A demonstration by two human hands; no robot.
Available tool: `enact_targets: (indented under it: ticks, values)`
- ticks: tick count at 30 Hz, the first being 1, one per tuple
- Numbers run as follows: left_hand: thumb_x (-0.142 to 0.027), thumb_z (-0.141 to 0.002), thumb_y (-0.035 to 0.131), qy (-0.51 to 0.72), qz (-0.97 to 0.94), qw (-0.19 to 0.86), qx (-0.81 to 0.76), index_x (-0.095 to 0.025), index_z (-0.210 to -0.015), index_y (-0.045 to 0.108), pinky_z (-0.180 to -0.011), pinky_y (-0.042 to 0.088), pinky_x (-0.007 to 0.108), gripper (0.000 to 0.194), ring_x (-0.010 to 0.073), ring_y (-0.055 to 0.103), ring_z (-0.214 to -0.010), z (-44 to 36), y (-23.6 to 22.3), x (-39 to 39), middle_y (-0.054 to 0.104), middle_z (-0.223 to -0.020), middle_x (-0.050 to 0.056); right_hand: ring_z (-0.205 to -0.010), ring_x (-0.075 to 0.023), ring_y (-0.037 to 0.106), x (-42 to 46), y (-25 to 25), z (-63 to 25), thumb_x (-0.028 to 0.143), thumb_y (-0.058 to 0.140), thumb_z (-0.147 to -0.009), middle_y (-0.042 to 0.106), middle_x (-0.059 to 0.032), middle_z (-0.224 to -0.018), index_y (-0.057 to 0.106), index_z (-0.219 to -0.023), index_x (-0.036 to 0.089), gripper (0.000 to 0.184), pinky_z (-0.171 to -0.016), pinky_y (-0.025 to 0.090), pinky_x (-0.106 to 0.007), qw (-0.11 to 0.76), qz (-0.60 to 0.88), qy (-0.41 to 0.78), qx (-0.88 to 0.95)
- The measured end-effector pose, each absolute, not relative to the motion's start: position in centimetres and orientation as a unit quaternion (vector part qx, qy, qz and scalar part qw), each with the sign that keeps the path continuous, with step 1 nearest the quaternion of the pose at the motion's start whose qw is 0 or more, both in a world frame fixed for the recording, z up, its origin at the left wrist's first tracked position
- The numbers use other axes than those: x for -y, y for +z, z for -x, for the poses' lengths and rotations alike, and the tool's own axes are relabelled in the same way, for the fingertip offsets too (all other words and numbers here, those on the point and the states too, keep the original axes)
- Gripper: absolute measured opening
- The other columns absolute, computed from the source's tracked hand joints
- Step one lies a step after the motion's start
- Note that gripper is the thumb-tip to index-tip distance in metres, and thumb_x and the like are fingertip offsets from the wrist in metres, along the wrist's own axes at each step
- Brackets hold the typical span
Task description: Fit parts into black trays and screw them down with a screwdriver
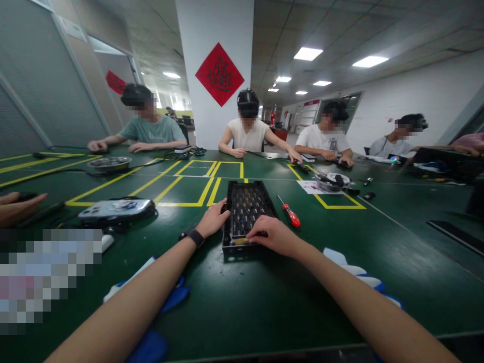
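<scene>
Left hand (214, 219) is touching the left edge of a black case (242, 247) at the frame's centre, its grip being impossible to tell, while the right hand (275, 235) is pinching a small dark piece (263, 233) over the case's near end and a red screwdriver (291, 216) is lying right of centre.

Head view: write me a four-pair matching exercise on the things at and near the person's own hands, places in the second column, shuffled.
Things
1. Black case
2. Screwdriver
3. Left hand
4. Right hand

Places
A. Lying to the right of the case, red handle toward the person
B. At the near right part of the case
C. Along the left side of the case
D. In front of the person, with a hand at each side

Pairs: 1-D; 2-A; 3-C; 4-B
</scene>
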State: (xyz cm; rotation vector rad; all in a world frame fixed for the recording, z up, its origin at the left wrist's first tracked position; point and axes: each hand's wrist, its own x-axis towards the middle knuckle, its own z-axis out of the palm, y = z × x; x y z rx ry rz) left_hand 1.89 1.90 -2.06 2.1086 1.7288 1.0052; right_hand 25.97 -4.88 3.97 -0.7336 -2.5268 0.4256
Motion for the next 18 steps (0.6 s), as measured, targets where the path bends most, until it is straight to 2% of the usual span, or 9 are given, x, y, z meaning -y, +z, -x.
enact_targets:
  ticks: [7,12,18]
  values:
    - [-0.029,-0.077,0.045,0.349,-0.712,0.119,-0.598,-0.011,-0.131,0.040,-0.100,0.035,0.037,0.057,0.0230,0.050,-0.113,-1.98,-1.98,-1.78,0.054,-0.124,0.013,-0.080,-0.0142,0.056,5.38,4.76,-25.55,0.021,0.058,-0.080,0.067,-0.0052,-0.082,0.069,-0.089,0.017,0.015,-0.076,0.043,-0.027,0.222,0.267,0.155,0.925]
    - [-0.027,-0.076,0.047,0.366,-0.713,0.134,-0.583,-0.010,-0.129,0.042,-0.099,0.037,0.034,0.056,0.0224,0.051,-0.112,-2.13,-1.92,-1.74,0.054,-0.124,0.013,-0.083,-0.0144,0.055,5.46,4.54,-25.48,0.021,0.057,-0.080,0.067,-0.0051,-0.083,0.069,-0.089,0.018,0.015,-0.078,0.042,-0.028,0.231,0.264,0.147,0.925]
    - [-0.031,-0.070,0.054,0.367,-0.697,0.161,-0.595,-0.017,-0.125,0.048,-0.099,0.035,0.039,0.057,0.0249,0.047,-0.115,-1.87,-1.83,-1.59,0.054,-0.125,0.008,-0.081,-0.0140,0.056,5.13,3.97,-25.64,0.025,0.061,-0.077,0.068,-0.0040,-0.083,0.069,-0.087,0.018,0.014,-0.076,0.043,-0.028,0.252,0.266,0.170,0.915]
